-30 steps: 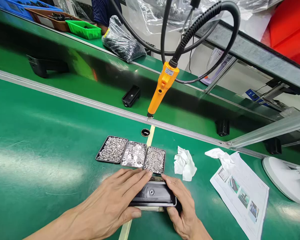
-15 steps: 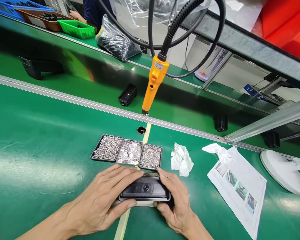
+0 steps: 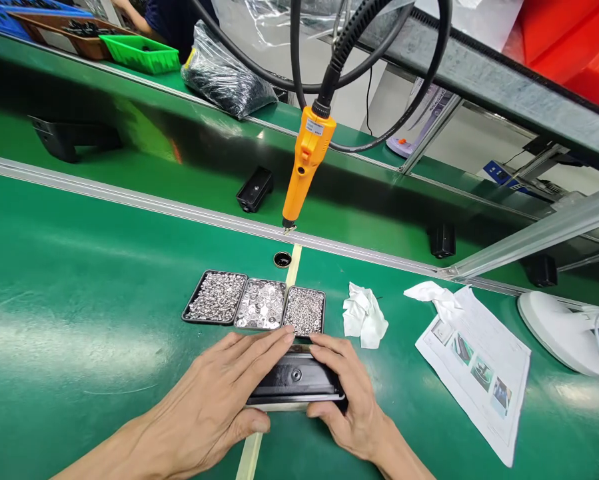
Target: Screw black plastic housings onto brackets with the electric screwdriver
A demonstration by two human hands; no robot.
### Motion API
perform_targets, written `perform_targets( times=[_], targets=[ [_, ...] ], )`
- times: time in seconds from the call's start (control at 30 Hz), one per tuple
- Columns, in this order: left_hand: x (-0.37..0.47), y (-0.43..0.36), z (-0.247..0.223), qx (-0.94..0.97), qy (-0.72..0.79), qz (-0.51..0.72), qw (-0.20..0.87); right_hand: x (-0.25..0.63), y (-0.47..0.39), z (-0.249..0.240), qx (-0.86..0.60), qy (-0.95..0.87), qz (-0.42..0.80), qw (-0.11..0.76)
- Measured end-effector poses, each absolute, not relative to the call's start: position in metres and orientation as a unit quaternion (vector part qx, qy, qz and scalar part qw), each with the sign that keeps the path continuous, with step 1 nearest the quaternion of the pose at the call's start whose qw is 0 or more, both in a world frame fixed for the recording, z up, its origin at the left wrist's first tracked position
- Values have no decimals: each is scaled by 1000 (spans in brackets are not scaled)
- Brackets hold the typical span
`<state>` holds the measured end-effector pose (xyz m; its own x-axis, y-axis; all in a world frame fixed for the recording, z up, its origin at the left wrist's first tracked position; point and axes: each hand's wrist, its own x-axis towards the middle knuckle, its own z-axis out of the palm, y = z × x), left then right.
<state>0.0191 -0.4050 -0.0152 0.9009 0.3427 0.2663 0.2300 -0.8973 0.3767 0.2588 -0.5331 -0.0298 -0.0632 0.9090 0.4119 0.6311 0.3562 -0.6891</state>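
Observation:
Between my two hands is a black rectangular housing with a recessed face and a small round boss at its middle. My left hand is closed over its left end, fingers across the top and thumb along the near edge. At the other end, my right hand grips it with fingertips on the far edge and thumb on the near side. Just beyond sit three small trays: one of screws, one of flat washers and one of small nut-like metal pieces. The housing's underside is hidden.
An orange electric screwdriver hangs above the bench's metal rail. Right of the trays lie crumpled white tissue and an instruction sheet. Black parts, including a block, rest beyond the rail. A co-worker's arm shows at the back.
My left hand has slid slightly right and farther over the housing, covering more of its left end. The right hand keeps its grip. The whole view has shifted a little.

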Motion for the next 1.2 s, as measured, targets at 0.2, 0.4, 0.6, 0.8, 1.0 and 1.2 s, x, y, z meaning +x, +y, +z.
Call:
perform_targets(
  times=[0.2,0.4,0.6,0.8,1.0,1.2],
  targets=[
    [21,-405,-15,954,149,190,180,259,-534,-32,-540,-704,180,424],
    [19,-404,-22,932,180,207,237,252,-532,-23,-535,-661,219,478],
    [23,-401,-26,893,174,252,330,251,-532,-20,-543,-586,259,543],
    [18,-399,-7,884,198,254,339,273,-533,-35,-598,-413,234,646],
    [38,-395,22,926,109,206,296,283,-526,-41,-554,-331,330,689],
    [54,-397,19,925,116,155,326,279,-525,-43,-558,-331,332,685]
  ],
)
